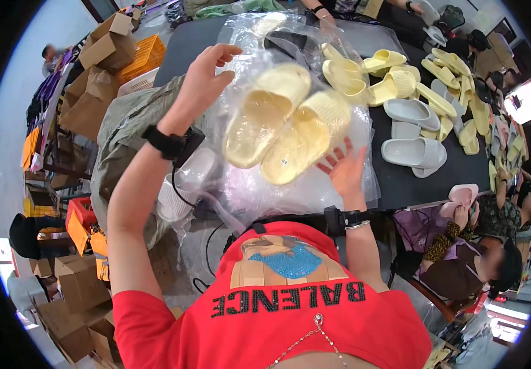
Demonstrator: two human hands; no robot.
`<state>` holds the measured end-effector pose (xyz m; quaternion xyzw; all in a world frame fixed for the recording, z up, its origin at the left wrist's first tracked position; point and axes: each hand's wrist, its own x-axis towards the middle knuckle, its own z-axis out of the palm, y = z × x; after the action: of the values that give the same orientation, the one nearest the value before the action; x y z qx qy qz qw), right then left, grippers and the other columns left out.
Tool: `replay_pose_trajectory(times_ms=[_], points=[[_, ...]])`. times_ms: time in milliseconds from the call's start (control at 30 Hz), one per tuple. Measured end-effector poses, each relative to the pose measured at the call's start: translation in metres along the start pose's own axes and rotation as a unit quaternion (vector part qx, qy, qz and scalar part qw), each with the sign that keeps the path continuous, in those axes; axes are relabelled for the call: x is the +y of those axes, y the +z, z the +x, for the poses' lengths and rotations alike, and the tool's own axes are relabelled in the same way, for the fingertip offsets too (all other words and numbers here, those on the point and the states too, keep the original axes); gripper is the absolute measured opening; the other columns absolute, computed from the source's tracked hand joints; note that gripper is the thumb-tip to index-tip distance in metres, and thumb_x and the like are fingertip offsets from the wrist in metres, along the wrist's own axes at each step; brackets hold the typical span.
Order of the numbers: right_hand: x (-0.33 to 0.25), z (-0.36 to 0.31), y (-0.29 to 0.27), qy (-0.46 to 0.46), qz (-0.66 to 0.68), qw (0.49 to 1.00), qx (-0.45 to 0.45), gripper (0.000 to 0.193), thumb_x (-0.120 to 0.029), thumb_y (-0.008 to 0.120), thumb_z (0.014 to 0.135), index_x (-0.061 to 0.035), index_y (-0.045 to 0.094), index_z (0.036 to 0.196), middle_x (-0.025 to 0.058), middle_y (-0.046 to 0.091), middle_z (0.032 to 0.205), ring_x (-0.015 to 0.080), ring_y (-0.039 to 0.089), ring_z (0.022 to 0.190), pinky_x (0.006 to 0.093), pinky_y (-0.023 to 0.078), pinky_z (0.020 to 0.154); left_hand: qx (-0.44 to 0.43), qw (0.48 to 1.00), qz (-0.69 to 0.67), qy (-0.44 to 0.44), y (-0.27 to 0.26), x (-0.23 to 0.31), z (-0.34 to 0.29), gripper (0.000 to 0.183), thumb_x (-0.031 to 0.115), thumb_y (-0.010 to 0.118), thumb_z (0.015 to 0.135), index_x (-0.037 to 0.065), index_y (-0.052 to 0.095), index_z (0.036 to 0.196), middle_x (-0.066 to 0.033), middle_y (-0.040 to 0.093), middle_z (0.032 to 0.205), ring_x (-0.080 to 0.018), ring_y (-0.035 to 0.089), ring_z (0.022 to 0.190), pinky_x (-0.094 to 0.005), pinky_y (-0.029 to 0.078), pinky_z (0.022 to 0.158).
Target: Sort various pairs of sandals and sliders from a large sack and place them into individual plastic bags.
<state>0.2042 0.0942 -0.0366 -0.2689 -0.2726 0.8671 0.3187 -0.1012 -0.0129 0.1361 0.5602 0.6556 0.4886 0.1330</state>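
Observation:
A pair of pale yellow slippers (pixel 305 138) lies side by side in front of me among clear plastic bags (pixel 354 117). Glossy film seems to cover them, though I cannot tell whether they are fully inside a bag. My left hand (pixel 211 66) is raised beyond their far left side, fingers loosely bent and thumb apart, with nothing visible in it. Beside the right slipper's near edge, my right hand (pixel 346 169) is spread palm up; whether it touches the slipper or only the plastic is unclear. White slippers (pixel 185 184) in plastic lie below my left forearm.
Loose yellow slippers (pixel 394 85) and grey slippers (pixel 413 152) cover the dark table (pixel 400 190) to the right. Cardboard boxes (pixel 108 43) and an orange crate (pixel 142 58) stand at far left. A co-worker (pixel 468 264) sits at right; another person's hand (pixel 325 19) reaches in beyond.

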Motion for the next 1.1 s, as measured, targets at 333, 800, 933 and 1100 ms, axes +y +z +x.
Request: replay_pose_trajectory(times_ms=[333,800,933,1100], points=[[0.001,0.026,-0.098,0.009,-0.097,0.977,0.192,0.048,-0.048,0.057,0.081,-0.0165,0.043,0.115,0.0042,0.048,0.11,0.0192,0.047,0.096,0.0379,0.038,0.08,-0.482,0.801,-0.063,-0.35,0.056,-0.076,-0.138,0.026,0.021,0.049,0.083,0.0,0.062,0.09,-0.0063,0.062,0.078,-0.0136,0.059,0.07,-0.0255,0.048,0.062],[-0.018,0.035,-0.069,0.036,-0.229,0.956,0.18,0.014,-0.026,0.056,0.087,-0.0136,0.051,0.088,-0.001,0.055,0.077,0.0116,0.053,0.072,0.03,0.044,0.061,0.068,0.825,-0.326,-0.457,0.113,-0.092,-0.161,0.084,0.013,0.064,0.079,0.011,0.006,0.139,-0.0102,0.055,0.089,-0.0163,0.056,0.07,-0.0273,0.046,0.061],[-0.019,0.017,-0.066,0.002,-0.273,0.944,0.185,0.015,-0.025,0.056,0.087,-0.0118,0.05,0.087,0.0005,0.057,0.08,0.0114,0.055,0.072,0.0283,0.045,0.062,0.173,0.857,-0.374,-0.309,0.077,-0.072,-0.139,0.064,-0.006,0.058,0.073,0.01,0.032,0.129,-0.0081,0.056,0.091,-0.0137,0.053,0.069,-0.0265,0.043,0.06],[-0.011,-0.015,-0.081,0.071,-0.313,0.934,0.157,0.015,-0.024,0.055,0.087,-0.0098,0.052,0.09,0.002,0.058,0.084,0.0115,0.056,0.074,0.0268,0.046,0.063,0.168,0.817,-0.5,-0.232,0.048,-0.031,-0.146,0.043,-0.004,0.053,0.077,0.013,0.045,0.117,-0.0073,0.058,0.094,-0.0133,0.054,0.072,-0.0272,0.045,0.069]])
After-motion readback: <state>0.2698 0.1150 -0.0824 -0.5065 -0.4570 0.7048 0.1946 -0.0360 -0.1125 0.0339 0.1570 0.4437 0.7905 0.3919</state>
